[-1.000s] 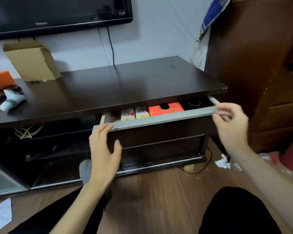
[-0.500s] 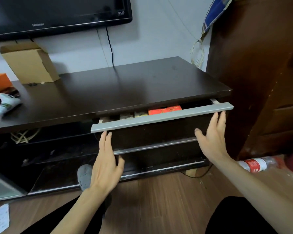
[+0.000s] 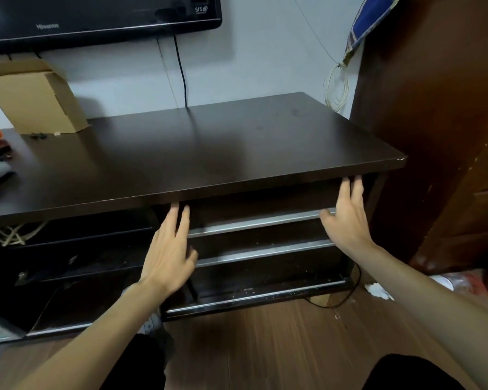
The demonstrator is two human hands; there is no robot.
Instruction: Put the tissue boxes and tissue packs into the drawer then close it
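Here, left hand (image 3: 168, 256) and right hand (image 3: 347, 220) both flat, fingers straight, pressed against the dark drawer (image 3: 259, 205) front, one near each end. Drawer pushed fully in under the tabletop (image 3: 209, 153), so tissue boxes and packs out of sight. Further off, cardboard box (image 3: 37, 97) at back left, television (image 3: 96, 18) on the wall above.

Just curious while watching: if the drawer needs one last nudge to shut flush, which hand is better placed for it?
Probably either; slightly the left hand. Its straight fingers lie flat on the drawer front, while the right hand sits at its far end.
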